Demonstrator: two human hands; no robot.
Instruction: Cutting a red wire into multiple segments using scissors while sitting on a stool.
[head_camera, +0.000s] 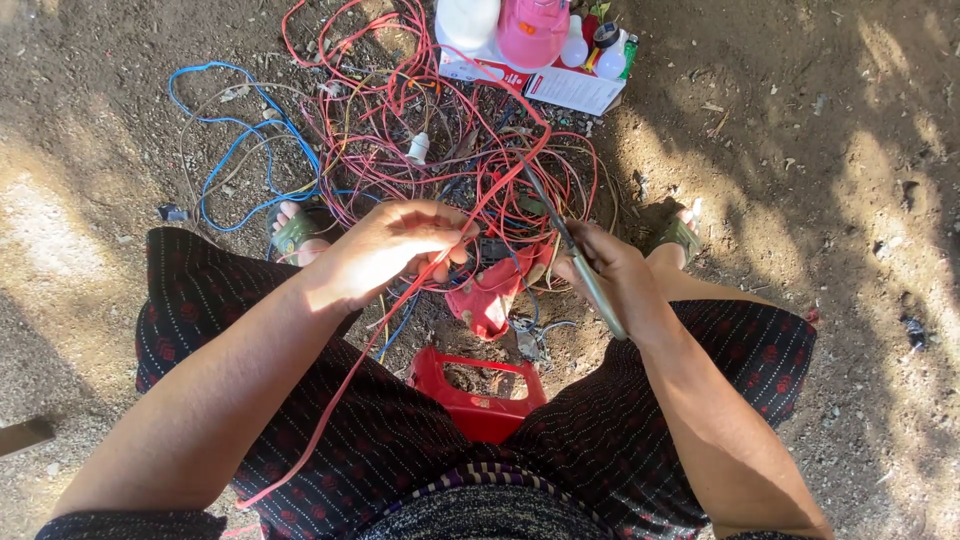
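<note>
Left hand (385, 250) pinches the red wire (500, 180) between thumb and fingertips, fingers closed on it. The wire runs taut from the pile up over to my grip, then its flat tail drops across my left thigh and down past my knee. Tension keeps the section between my 2 hands straight, which looks like the point of holding it this way.

Right hand (610, 275) is clenched around a thin grey tool (585, 270), slim metal, tip angled up toward the stretched wire and close to it. Can't tell whether it's a blade or pliers.

I'm seated low, knees apart, so the work sits between them. Dark patterned fabric (400, 440) over both legs, small red dots, woven texture.

On the ground ahead: tangled wire pile (430, 150), mostly thin red insulated loops, plus a blue cable (235, 150) curling off to the left. Small white plug (418, 148) sits in the tangle. 2 red plastic housing pieces (480, 390), glossy and hard, just in front of me.

Behind the pile: a cardboard box (570, 85) holding a pink cap-like thing, white bottles, small items.

Ground is dry packed dirt (800, 180), gritty, dappled shade.
</note>
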